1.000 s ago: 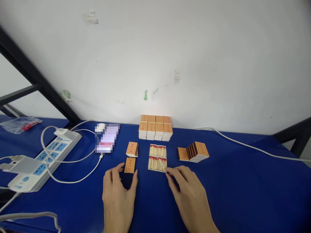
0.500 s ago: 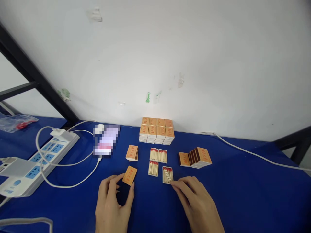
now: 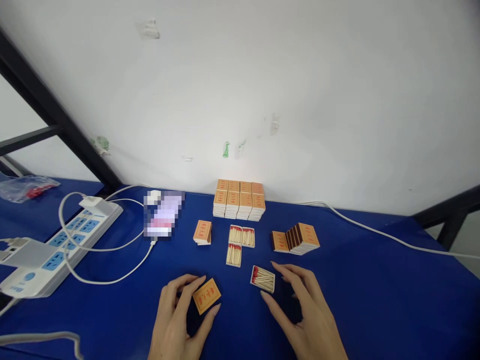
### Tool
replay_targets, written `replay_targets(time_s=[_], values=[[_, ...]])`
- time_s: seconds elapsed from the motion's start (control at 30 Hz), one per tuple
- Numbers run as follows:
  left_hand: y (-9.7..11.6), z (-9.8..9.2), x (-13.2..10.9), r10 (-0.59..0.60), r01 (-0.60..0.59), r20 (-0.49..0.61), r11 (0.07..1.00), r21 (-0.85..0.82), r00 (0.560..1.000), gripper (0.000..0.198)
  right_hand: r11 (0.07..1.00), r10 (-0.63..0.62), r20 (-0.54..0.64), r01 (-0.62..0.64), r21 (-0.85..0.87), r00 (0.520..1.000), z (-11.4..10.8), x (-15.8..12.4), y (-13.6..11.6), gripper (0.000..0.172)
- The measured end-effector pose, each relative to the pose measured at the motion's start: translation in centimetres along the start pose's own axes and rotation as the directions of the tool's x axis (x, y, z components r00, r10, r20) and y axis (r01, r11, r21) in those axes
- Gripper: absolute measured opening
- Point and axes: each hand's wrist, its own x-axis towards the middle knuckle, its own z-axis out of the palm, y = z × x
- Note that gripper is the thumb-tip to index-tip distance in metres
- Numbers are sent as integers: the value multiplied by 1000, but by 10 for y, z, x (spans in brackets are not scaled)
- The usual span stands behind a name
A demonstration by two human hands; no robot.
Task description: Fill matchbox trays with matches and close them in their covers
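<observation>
An orange matchbox cover [image 3: 206, 296] lies turned between the thumb and fingers of my left hand [image 3: 184, 315]. My right hand [image 3: 305, 305] has its thumb and fingers apart around the right end of a tray of red-tipped matches [image 3: 263, 279], which lies sideways on the blue table. Three more match-filled trays stand behind: two side by side [image 3: 242, 236] and one [image 3: 234, 255] in front of them. A small stack of orange covers [image 3: 203, 231] is at their left, and a leaning row of orange covers [image 3: 300, 238] at their right.
A block of stacked matchboxes [image 3: 239, 200] stands against the wall. At the left are a power strip [image 3: 67, 250], a blurred phone [image 3: 164, 213], white cables and a plastic bag [image 3: 28, 189]. Another cable [image 3: 375, 236] crosses the right side.
The matchbox cover has moved nearer and right with my left hand and turned. The match tray near my right hand has turned sideways and come nearer; my right fingers have spread.
</observation>
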Motion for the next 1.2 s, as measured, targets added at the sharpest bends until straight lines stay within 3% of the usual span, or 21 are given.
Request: replay_targets(time_s=[0.07,0.27,0.5,0.87,1.07,1.2], values=[[0,1,4,24,-24,24,1000,-12,999,33,1000,-7,7,7,19,1000,6,3,1,48],[8,7,8,80,-72,115,995,-76,990,38,997,-39,26,37,72,999,10,7,5,26],[16,18,9,125,-97,178,983,-157,976,36,982,-78,137,52,183,987,4,-3,-3,29],[16,10,12,193,-111,266,949,-296,944,28,930,-236,175,170,327,956,-4,2,-2,34],[10,10,19,259,-89,330,888,-452,908,37,907,-292,187,209,367,938,-6,3,-7,36],[12,4,23,254,37,416,816,-577,873,42,880,-303,231,178,441,925,-3,0,-12,43]])
